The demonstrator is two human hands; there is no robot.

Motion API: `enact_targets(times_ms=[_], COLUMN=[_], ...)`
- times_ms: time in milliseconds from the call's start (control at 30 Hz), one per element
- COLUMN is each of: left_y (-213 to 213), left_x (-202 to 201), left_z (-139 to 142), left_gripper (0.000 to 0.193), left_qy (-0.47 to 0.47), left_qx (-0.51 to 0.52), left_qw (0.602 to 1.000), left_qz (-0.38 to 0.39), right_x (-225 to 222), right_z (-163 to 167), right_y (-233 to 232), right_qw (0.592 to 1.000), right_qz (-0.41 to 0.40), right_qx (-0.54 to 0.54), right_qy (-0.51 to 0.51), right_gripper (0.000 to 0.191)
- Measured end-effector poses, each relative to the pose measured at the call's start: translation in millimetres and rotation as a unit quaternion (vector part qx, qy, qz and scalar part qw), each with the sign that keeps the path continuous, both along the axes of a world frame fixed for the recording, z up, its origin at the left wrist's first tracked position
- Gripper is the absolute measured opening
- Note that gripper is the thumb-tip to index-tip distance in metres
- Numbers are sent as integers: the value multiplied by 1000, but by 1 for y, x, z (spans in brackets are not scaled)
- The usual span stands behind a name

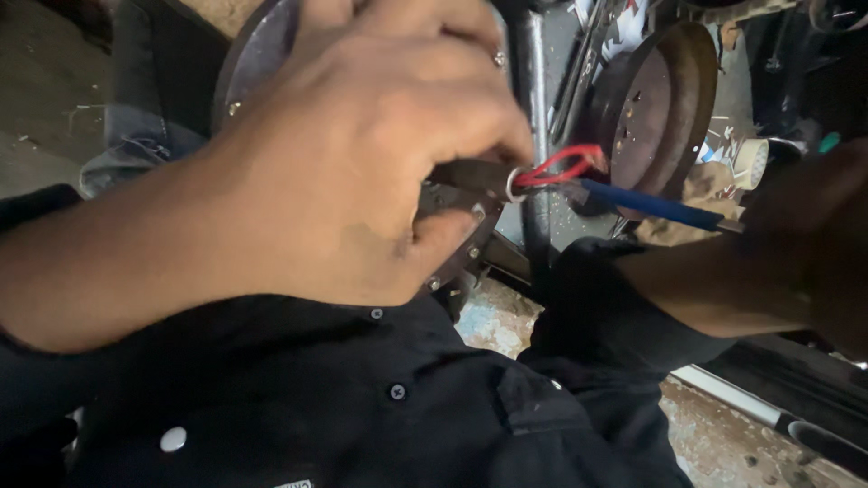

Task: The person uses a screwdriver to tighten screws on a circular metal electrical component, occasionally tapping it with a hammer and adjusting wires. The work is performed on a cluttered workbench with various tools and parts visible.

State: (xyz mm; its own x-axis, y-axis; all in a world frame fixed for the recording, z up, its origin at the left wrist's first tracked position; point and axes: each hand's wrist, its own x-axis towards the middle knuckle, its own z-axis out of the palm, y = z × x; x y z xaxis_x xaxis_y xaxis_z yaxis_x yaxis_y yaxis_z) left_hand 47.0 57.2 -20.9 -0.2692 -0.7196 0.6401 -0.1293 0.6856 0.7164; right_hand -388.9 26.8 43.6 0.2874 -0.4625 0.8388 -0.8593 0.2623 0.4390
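Up close, my left hand [362,154] fills most of the view, fingers curled and pressed together around the dark stub end of a round metal housing [262,54], thumb clamped underneath near its bolted rim. Just past my fingertips a small metal ring [514,183] sits over a loop of red wire [565,164]. My right hand [814,226] comes in from the edge, dim and partly cut off; I cannot tell how its fingers are set, but it seems to carry the blue-handled tool [651,206], whose tip meets the red wire beside the ring.

As I judge it, the risk is at that meeting point. The tip is close to my left fingertips, so a slip could jab them or nick the wire's insulation. My own hand hides the spot I am working on, which makes a misplaced push likely. Behind, a dished metal disc [655,108] leans upright, with a roll of tape [750,161] beyond it; a jerk of my right arm could knock either.
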Motion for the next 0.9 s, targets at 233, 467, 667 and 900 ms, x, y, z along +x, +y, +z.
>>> enact_targets(times_ms=[233, 467, 667, 900], left_y=[2, 2, 5, 4], left_x=[-9, -5, -6, -9], left_z=[0, 1, 3, 4], left_gripper=[19, 17, 18, 26], left_qy=[-50, -21, 26, 27], left_qx=[32, 55, 91, 105], left_qw=[998, 998, 996, 993], left_qz=[20, 12, -4, 37], right_x=[15, 28, 40, 52], right_z=[-3, -7, -9, -3], right_y=[8, 18, 28, 35], right_qw=[1000, 1000, 999, 998], right_qz=[6, -2, -16, -31], right_qx=[-14, -16, -28, -35], right_qy=[-8, 5, 20, 51], right_gripper=[21, 21, 21, 21])
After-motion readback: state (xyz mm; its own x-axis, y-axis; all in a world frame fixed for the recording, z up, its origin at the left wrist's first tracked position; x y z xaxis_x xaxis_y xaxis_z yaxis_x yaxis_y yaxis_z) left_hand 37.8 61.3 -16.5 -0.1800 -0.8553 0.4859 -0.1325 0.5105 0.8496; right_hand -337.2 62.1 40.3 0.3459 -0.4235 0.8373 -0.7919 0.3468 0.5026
